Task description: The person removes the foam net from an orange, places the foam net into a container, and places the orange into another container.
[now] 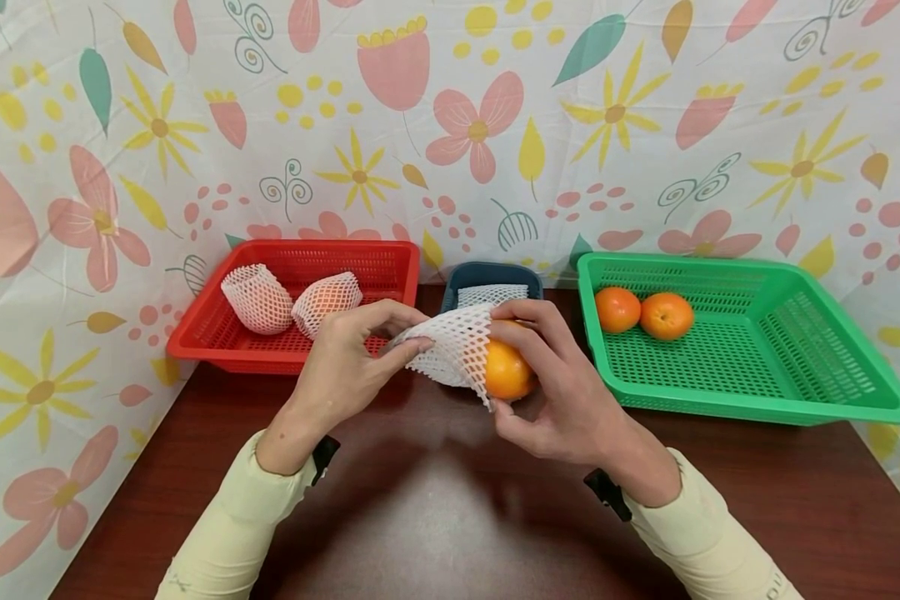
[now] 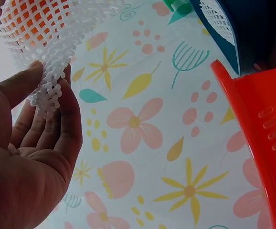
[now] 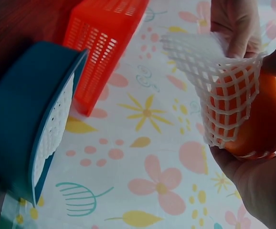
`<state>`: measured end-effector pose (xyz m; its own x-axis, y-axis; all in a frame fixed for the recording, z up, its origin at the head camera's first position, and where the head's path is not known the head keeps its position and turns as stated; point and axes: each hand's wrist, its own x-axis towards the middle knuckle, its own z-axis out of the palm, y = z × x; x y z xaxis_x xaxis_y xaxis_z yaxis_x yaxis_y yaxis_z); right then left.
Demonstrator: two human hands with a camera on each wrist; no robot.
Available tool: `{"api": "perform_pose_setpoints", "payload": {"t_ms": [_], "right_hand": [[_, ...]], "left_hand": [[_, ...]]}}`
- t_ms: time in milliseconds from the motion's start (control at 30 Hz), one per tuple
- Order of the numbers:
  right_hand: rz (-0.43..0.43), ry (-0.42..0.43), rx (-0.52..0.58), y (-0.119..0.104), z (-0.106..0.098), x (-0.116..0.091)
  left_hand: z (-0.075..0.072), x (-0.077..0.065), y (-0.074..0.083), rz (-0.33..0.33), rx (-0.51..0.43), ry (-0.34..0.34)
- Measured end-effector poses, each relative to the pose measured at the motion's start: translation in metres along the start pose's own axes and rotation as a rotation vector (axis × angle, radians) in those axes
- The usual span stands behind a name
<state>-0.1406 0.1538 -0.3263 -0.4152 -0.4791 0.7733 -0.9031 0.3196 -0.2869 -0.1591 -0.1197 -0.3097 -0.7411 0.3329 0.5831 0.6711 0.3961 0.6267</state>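
Observation:
Between both hands, over the table, an orange (image 1: 507, 372) sits partly inside a white foam net sleeve (image 1: 450, 346). The right hand (image 1: 562, 387) grips the orange from its right side, fingers over the top and thumb underneath by the sleeve's rim. At the sleeve's narrow left end, the left hand (image 1: 352, 367) pinches the netting between thumb and fingers. The left wrist view shows the thumb pressing the gathered end of the net (image 2: 47, 95). In the right wrist view, the mesh covers one side of the orange (image 3: 264, 121), whose other side is bare.
A red basket (image 1: 240, 357) at the left holds two net-wrapped fruits (image 1: 258, 298). At the right stands a green basket (image 1: 750, 408) with two bare oranges (image 1: 667, 316). Behind the hands, a dark blue bin (image 1: 492, 272) contains white foam nets (image 1: 492, 293). A patterned cloth (image 1: 450, 150) hangs behind.

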Motion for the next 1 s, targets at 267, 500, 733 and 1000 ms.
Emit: {"api": "perform_pose_setpoints", "payload": {"t_ms": [267,500,733,1000], "right_hand": [[0.011,0.002,-0.010,0.0004,-0.0012,-0.0005],[0.009,0.017,-0.007,-0.0008,-0.0024,0.0016],[0.015,0.020,-0.005,-0.0017,-0.0039,0.0023],[0.007,0.029,-0.015,-0.0011,-0.0055,0.0028]], "left_hand": [[-0.0005,0.0004,-0.0029,-0.016,0.026,0.004],[-0.0002,0.0016,-0.0053,-0.007,0.029,0.011],[-0.0004,0.0021,-0.0067,-0.019,0.042,0.015],[-0.0006,0.0023,-0.0087,-0.036,0.057,0.017]]}}
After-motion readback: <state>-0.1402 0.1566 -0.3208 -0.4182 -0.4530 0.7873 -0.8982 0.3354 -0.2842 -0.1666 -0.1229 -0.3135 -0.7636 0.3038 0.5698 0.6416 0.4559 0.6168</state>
